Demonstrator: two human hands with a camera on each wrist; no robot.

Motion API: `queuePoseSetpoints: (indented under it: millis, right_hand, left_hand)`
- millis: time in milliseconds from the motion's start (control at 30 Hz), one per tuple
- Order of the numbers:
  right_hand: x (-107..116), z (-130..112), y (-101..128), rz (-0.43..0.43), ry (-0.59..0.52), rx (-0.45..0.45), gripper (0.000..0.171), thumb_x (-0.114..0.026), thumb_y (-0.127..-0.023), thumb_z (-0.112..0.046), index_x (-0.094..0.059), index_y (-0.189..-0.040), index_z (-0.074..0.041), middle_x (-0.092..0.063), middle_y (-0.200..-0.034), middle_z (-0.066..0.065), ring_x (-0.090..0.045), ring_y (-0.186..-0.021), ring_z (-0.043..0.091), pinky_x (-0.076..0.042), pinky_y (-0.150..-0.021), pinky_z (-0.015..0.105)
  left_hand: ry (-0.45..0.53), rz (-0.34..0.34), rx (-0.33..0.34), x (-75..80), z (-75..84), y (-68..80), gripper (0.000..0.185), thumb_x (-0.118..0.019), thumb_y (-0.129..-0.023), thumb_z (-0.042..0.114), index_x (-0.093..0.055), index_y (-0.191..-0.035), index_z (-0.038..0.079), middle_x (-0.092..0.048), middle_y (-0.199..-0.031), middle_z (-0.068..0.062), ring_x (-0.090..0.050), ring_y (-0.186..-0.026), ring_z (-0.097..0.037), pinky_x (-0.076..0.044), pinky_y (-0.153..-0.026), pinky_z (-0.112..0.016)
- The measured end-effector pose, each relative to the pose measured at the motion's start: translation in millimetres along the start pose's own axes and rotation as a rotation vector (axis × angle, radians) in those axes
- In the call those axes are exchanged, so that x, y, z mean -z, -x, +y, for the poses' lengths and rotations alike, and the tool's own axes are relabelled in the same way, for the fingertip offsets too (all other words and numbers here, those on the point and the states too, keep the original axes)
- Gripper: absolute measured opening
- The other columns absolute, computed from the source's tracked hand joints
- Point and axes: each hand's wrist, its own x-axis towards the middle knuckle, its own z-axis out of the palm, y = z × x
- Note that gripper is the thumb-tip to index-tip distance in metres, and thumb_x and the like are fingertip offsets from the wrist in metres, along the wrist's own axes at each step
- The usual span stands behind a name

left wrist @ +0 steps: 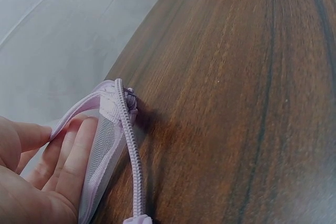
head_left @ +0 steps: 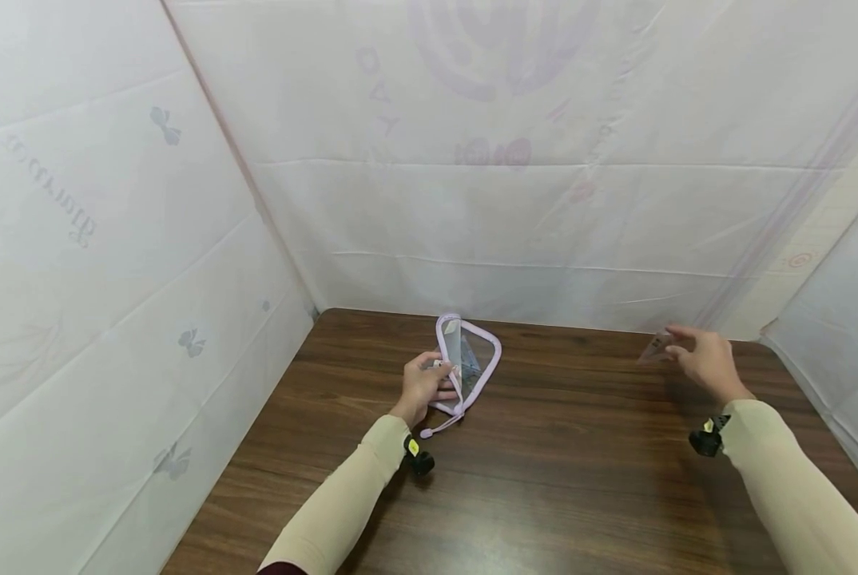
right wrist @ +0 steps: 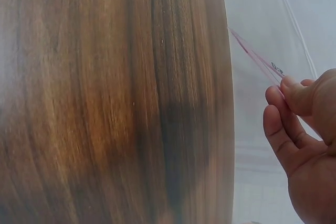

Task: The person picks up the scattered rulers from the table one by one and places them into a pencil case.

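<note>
Your table (head_left: 558,479) is brown wood, walled in by white sheeting (head_left: 113,239) on three sides. The lilac pouch (head_left: 468,363) lies near the far edge, left of middle, its long axis running from you towards that edge. Your left hand (head_left: 423,387) pinches its near-left rim. Your right hand (head_left: 702,359) hovers well apart by the far right corner, pinching a thin clear slip (head_left: 655,348); nothing lies between.

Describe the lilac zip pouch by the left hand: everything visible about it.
The pouch is small and rounded, with lilac fabric edging, clear panels and a mesh-like side. A lilac zipper runs along its edge, and a cord pull trails toward the person. It stands on its edge on the wooden table, mouth parted, with something small inside. The left hand grips its near side.
</note>
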Motion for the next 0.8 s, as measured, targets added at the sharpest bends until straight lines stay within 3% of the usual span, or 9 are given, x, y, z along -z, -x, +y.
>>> queuePoseSetpoints:
  millis: [133,800]
  right_hand:
    - [-2.4,-3.0,-1.4,-0.005,-0.019,0.01,0.04,-0.067,-0.095,0.001,-0.06,-0.134,0.009,-0.063,-0.12,0.036,-0.031,-0.044,0.01,-0.034,-0.039,0.025]
    - [-17.9,-16.8,-9.7,-0.02,-0.029,0.012,0.039,-0.064,-0.095,0.001,-0.06,-0.133,0.008,-0.064,-0.119,0.035,-0.035,-0.047,0.013,-0.036,-0.046,0.028]
  left_hand:
    - [0.004,-0.001,-0.007,-1.3,0.2,0.3,0.026,-0.065,-0.098,-0.001,-0.059,-0.124,-0.004,-0.076,-0.089,-0.015,-0.074,-0.068,-0.022,-0.066,-0.063,-0.043]
    - [-0.003,-0.007,-0.008,-1.8,-0.9,-0.6,0.026,-0.065,-0.098,-0.001,-0.059,-0.123,-0.003,-0.076,-0.09,-0.016,-0.074,-0.067,-0.022,-0.066,-0.063,-0.043]
